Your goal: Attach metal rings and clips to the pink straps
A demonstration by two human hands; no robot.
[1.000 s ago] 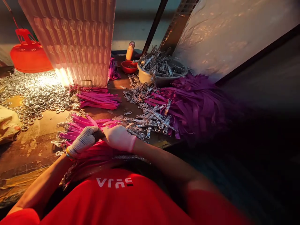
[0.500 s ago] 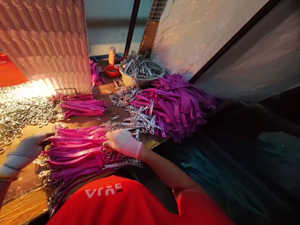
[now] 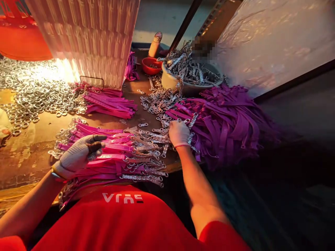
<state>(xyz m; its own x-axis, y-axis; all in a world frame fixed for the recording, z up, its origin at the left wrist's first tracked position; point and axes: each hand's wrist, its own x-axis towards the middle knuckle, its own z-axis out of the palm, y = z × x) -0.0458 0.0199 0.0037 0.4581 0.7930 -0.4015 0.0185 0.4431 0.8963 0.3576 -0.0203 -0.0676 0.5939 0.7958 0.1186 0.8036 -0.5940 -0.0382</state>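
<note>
My left hand (image 3: 81,153), in a pale knit glove with dark fingertips, hovers over a row of pink straps (image 3: 112,157) with metal rings and short chains at their ends. Its thumb and fingers are apart, and nothing shows between them. My right hand (image 3: 179,133), in a whitish glove, reaches into a loose heap of short silver chain pieces (image 3: 158,136). Its fingers point down and away, hidden behind the back of the hand. One chain piece (image 3: 193,120) sticks up just to its right.
A large pile of purple straps (image 3: 227,129) lies at the right edge. Behind stand a basin (image 3: 170,78) heaped with chains, a red bowl (image 3: 150,69) and a bottle (image 3: 155,45). Metal rings (image 3: 39,90) spread at left, beside a ribbed translucent panel (image 3: 104,42) and a smaller strap bundle (image 3: 111,104).
My right hand has left the ends of the pink straps and moved right to the chain heap. My left hand has come from the straps' left ends to above them. The view has shifted.
</note>
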